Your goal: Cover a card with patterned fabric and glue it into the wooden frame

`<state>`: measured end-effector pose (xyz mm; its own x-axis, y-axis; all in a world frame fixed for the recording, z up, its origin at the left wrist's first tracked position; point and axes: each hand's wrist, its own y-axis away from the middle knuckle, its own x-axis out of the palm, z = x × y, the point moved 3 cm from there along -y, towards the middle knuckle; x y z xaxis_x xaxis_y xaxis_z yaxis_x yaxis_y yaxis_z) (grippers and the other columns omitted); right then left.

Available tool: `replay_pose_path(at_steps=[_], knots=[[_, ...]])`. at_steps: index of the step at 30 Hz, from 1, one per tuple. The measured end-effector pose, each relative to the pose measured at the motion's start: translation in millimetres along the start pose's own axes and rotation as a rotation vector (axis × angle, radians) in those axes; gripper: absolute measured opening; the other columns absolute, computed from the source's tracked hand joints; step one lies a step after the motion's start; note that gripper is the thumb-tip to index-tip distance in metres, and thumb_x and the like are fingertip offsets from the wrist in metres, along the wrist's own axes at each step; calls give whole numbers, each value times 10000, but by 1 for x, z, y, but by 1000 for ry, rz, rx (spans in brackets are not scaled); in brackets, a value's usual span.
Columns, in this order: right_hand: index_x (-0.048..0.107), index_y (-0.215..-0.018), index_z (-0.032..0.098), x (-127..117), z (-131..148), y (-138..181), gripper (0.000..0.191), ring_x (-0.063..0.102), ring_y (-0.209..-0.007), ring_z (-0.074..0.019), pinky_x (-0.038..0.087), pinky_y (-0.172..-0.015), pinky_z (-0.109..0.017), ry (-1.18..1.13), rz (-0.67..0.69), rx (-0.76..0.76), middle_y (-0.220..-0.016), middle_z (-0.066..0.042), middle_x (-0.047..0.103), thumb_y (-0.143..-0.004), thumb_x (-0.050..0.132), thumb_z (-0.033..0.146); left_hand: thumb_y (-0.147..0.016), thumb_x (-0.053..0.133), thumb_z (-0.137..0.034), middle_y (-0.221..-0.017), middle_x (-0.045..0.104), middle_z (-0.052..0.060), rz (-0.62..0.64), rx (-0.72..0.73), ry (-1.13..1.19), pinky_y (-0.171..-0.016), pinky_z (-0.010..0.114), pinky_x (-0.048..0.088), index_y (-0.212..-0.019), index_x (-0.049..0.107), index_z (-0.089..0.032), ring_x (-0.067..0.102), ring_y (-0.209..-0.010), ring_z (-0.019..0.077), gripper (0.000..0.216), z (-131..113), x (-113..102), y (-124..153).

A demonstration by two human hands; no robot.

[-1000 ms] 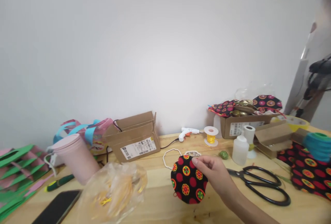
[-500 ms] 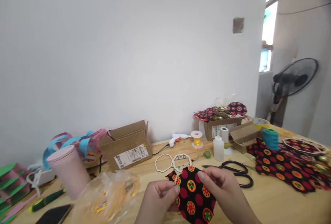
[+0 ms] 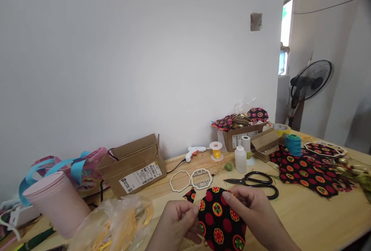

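We are holding a round black fabric piece (image 3: 222, 220) with red and yellow dots low over the wooden table (image 3: 304, 216), our left hand (image 3: 176, 226) pinching its left edge and our right hand (image 3: 255, 214) gripping its upper right edge between thumb and fingers. Just behind it, two white frames (image 3: 191, 179) are lying flat, with black scissors (image 3: 256, 183) resting to their right and a crinkled plastic bag (image 3: 116, 224) sitting near our left hand

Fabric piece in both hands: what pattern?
The fabric piece is black with red dots and orange-green flower circles; head view.

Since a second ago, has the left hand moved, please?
Yes: the left hand came into view, onto the patterned fabric, near the white lattice frame.
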<state>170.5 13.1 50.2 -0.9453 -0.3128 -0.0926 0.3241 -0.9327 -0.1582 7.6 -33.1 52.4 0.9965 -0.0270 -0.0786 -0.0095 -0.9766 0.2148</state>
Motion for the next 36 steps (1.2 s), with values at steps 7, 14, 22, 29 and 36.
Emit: replay_pose_path(at_steps=[7, 14, 22, 29, 36], knots=[[557, -552, 136, 5, -6, -6, 334, 349, -447, -94, 271, -413, -201, 28, -17, 12, -482, 32, 434, -699, 518, 434, -568, 656, -493, -466, 623, -2, 14, -26, -22, -445, 194, 448, -569, 632, -106, 546, -420, 78, 388, 5, -7, -14], [588, -554, 138, 4, -19, -10, 326, 367, -440, -92, 283, -412, -198, 31, -64, 33, -475, 31, 466, -695, 548, 429, -574, 660, -480, -456, 631, -8, 52, -61, 23, -436, 189, 444, -539, 623, -122, 559, -407, 80, 361, 14, -8, -23], [604, -566, 143, 10, -28, -15, 326, 396, -442, -101, 300, -408, -205, 7, -67, 106, -478, 16, 502, -680, 566, 446, -600, 671, -411, -487, 654, 4, 51, -89, 58, -451, 190, 444, -556, 633, -116, 570, -429, 83, 301, 20, -11, -28], [592, -562, 135, 13, -30, -16, 350, 357, -445, -96, 273, -409, -208, 72, -73, 81, -476, 22, 461, -703, 545, 452, -596, 686, -376, -541, 675, 13, 54, -121, 103, -506, 220, 476, -593, 634, -119, 597, -487, 103, 262, 26, -17, -31], [596, -558, 137, 16, -37, -18, 343, 373, -437, -92, 281, -404, -200, 32, -79, 105, -475, 19, 490, -689, 568, 453, -614, 663, -397, -540, 663, 24, 40, -110, 98, -509, 242, 477, -596, 632, -111, 593, -486, 120, 288, 34, -19, -34]])
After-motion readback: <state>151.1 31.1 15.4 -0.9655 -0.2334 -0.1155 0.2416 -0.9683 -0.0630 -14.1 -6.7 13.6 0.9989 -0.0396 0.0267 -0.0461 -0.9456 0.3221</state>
